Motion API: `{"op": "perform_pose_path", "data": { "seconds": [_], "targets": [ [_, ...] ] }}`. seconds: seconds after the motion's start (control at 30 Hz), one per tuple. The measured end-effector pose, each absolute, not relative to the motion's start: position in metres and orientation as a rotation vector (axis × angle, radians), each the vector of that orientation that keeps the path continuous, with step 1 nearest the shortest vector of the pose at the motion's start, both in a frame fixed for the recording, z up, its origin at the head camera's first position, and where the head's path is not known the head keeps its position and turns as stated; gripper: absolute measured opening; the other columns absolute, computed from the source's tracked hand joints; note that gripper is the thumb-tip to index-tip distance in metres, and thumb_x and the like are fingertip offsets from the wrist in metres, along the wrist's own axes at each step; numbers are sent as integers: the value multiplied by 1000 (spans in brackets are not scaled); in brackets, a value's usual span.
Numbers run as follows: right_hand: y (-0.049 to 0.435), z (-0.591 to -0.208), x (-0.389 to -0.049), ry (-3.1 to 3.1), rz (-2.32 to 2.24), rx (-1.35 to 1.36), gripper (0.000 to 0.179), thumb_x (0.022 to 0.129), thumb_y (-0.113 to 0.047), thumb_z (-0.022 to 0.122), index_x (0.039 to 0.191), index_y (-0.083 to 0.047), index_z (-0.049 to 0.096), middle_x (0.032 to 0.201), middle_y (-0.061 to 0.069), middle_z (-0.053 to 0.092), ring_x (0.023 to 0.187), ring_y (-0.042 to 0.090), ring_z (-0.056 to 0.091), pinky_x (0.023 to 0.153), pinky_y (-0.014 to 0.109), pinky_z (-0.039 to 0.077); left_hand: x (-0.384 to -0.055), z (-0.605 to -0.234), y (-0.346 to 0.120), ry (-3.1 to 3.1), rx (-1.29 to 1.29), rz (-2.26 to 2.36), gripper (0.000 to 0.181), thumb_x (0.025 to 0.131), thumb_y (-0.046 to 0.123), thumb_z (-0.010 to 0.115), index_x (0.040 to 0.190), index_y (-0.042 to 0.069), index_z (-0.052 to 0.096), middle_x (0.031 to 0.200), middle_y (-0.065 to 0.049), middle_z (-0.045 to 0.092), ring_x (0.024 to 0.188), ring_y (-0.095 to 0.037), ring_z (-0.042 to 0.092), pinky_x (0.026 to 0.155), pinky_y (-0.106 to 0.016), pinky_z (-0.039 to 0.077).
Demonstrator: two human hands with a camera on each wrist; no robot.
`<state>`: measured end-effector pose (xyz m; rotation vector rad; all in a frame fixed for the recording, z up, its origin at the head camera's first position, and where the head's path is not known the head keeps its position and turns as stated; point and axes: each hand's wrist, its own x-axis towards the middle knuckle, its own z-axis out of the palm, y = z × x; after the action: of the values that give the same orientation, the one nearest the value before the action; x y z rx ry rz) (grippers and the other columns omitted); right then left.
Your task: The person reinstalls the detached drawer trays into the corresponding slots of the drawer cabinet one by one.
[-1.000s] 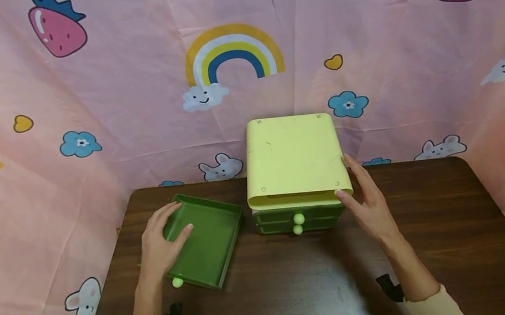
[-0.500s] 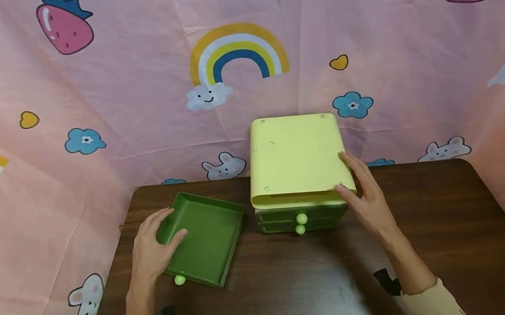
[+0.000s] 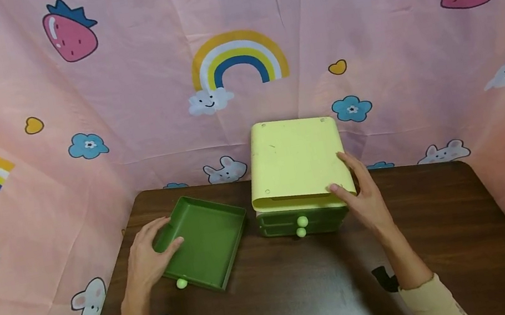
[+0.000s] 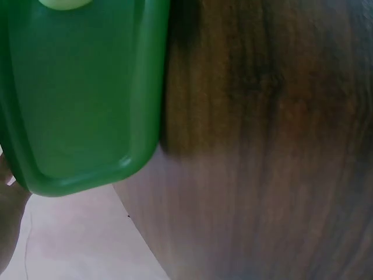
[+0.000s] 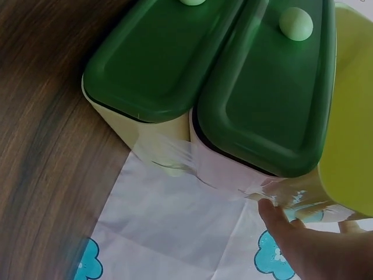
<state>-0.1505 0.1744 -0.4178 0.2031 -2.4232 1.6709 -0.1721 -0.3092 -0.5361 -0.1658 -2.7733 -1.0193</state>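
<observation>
A small desktop drawer cabinet with a pale yellow shell stands at the back of the table, with two green drawer fronts showing below an open top slot. My right hand rests at its right side, thumb by the front top edge and fingers along the side. To the left, a pulled-out green drawer lies flat, its inside bare, its round light-green knob towards me. Over its left edge is my left hand, thumb and fingers spread apart; the left wrist view shows the drawer's front close up.
The dark wooden table reaches to a pink printed cloth that hangs behind and at both sides. The cabinet stands close to the cloth. A strip of table separates the loose drawer from the cabinet.
My left hand has drawn back leftward over the drawer's edge. My right thumb has shifted slightly inward along the cabinet's front edge. Drawer and cabinet stay in place; the head view shifts slightly.
</observation>
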Motion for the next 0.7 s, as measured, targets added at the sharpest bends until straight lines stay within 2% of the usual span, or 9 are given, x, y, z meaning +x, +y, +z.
{"op": "perform_pose_path", "data": {
  "seconds": [0.2, 0.43, 0.53, 0.7],
  "targets": [
    [174, -415, -153, -2449, 1648, 174, 64, 96, -13, 67, 153, -6, 37, 160, 19, 22, 149, 34, 18, 113, 65, 18, -168, -545, -315, -2763, -125, -1046, 58, 91, 43, 72, 141, 18, 57, 145, -12, 48, 131, -45, 42, 96, -68, 35],
    [174, -415, -162, -2407, 1761, 170, 63, 96, -13, 65, 153, -8, 38, 163, 14, 20, 149, 31, 17, 114, 62, 19, -163, -557, -322, -2691, -133, -1185, 42, 100, 24, 63, 139, 12, 58, 146, -13, 49, 132, -41, 44, 99, -62, 38],
    [174, -418, -163, -2376, 1807, 199, 64, 96, -9, 64, 154, -6, 36, 162, 14, 20, 149, 31, 18, 114, 59, 22, -160, -561, -325, -2695, -116, -1211, 40, 101, 25, 60, 139, 12, 59, 145, -12, 50, 132, -40, 45, 99, -62, 37],
    [178, -428, -167, -2349, 1840, 224, 66, 97, -10, 63, 155, -9, 34, 162, 12, 22, 150, 28, 15, 115, 61, 17, -157, -565, -328, -2746, -89, -1231, 41, 103, 29, 58, 140, 11, 57, 144, -14, 49, 134, -43, 42, 99, -67, 34]
  ]
}}
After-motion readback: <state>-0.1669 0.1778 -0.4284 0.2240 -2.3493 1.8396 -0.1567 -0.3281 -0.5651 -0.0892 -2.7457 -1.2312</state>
